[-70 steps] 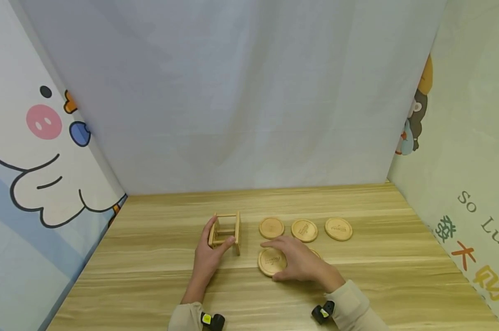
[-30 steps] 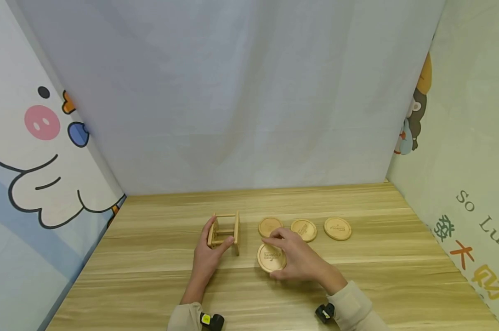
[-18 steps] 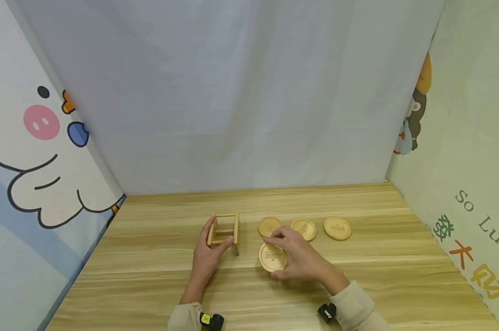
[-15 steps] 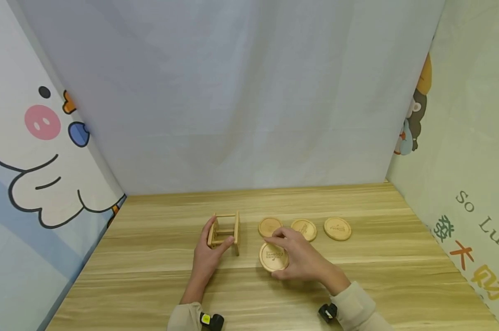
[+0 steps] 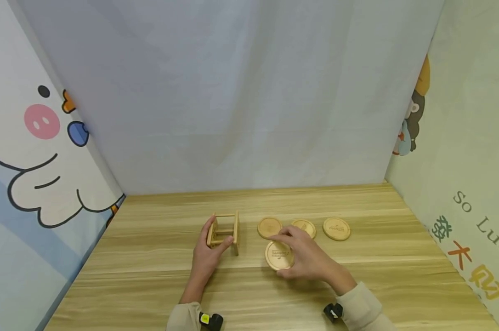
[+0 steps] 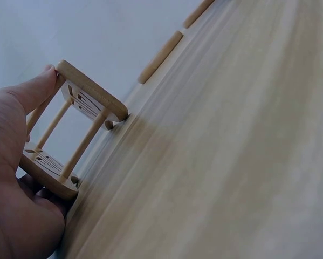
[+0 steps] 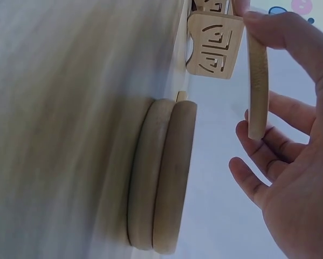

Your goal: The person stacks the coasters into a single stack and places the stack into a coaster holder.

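My left hand point(image 5: 206, 258) grips a small wooden coaster rack point(image 5: 236, 233) by its left side, thumb in front; the rack stands on the table. In the left wrist view the rack point(image 6: 91, 91) shows slotted end panels joined by rods. My right hand point(image 5: 309, 258) pinches a round wooden coaster point(image 5: 279, 256) by its edge, its printed face towards the head camera. The right wrist view shows this coaster point(image 7: 258, 89) raised off the table, beside two stacked coasters point(image 7: 172, 178). My hand and the held coaster hide that stack in the head view.
Behind the right hand lie a plain-faced coaster point(image 5: 269, 228), a partly covered coaster point(image 5: 305, 227) and a printed coaster point(image 5: 336, 229). The wooden table point(image 5: 150, 276) meets a grey cloth wall point(image 5: 249, 101) at the back. Patterned cloths stand on both sides.
My right hand has lifted the front coaster off the table, tilted it and shifted it slightly right. The left hand and the rack have stayed in place.
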A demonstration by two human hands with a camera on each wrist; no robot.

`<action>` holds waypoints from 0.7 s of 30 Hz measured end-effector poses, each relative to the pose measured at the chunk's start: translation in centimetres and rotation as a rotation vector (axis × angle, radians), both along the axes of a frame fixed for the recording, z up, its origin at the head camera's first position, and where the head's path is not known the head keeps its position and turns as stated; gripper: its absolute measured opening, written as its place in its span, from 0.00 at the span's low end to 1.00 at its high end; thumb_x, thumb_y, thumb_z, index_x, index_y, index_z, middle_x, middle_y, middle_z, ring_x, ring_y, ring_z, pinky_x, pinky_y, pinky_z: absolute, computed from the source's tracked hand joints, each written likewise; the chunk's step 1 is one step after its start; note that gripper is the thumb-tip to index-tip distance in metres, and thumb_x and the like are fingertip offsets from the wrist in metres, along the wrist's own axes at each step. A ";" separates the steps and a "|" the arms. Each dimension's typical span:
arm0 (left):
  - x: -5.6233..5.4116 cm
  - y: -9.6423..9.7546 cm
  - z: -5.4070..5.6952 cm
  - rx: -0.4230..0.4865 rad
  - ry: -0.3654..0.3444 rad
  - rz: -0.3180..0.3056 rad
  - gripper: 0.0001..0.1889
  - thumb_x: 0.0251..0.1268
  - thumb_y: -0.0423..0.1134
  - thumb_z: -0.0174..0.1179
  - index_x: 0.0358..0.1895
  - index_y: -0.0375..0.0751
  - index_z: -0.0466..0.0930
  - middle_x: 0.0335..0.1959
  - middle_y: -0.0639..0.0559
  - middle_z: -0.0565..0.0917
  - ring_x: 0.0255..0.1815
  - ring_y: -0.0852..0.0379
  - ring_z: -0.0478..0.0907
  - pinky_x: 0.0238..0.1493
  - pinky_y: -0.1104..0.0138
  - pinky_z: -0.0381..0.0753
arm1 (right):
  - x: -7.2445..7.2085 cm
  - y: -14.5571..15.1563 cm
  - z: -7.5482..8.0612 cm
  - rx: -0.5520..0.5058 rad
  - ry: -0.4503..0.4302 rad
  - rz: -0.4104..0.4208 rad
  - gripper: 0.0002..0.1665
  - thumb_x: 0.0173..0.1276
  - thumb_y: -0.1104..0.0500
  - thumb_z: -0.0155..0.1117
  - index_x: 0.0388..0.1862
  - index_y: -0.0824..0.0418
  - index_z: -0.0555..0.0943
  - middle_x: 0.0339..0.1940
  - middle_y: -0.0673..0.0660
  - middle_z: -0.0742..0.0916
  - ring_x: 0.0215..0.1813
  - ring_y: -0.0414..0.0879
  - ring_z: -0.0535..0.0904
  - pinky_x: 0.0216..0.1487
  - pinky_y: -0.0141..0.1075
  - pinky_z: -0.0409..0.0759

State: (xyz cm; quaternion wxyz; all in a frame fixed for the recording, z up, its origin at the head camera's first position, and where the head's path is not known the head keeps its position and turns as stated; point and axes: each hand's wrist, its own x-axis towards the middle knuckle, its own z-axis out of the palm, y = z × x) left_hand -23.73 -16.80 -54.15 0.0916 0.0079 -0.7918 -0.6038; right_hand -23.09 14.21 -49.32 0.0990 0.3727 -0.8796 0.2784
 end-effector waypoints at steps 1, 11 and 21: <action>0.0 0.0 0.0 -0.003 0.000 0.000 0.47 0.74 0.45 0.76 0.90 0.52 0.60 0.89 0.35 0.61 0.87 0.29 0.60 0.81 0.33 0.63 | 0.0 0.1 0.0 -0.004 -0.003 -0.003 0.47 0.48 0.53 0.93 0.70 0.60 0.86 0.58 0.54 0.84 0.59 0.52 0.79 0.63 0.55 0.80; -0.3 -0.2 -1.0 -0.009 0.089 0.017 0.50 0.67 0.61 0.78 0.89 0.57 0.64 0.86 0.31 0.65 0.81 0.22 0.65 0.74 0.28 0.69 | 0.2 0.7 -0.2 -0.016 -0.010 -0.032 0.47 0.45 0.53 0.91 0.68 0.61 0.87 0.58 0.55 0.84 0.59 0.53 0.79 0.63 0.59 0.79; 0.0 0.0 0.0 0.009 0.006 0.003 0.47 0.72 0.46 0.78 0.90 0.53 0.62 0.89 0.36 0.61 0.86 0.29 0.60 0.81 0.32 0.63 | 0.1 1.1 -0.6 -0.051 -0.005 -0.040 0.48 0.44 0.53 0.91 0.68 0.61 0.86 0.58 0.54 0.84 0.60 0.54 0.79 0.63 0.57 0.78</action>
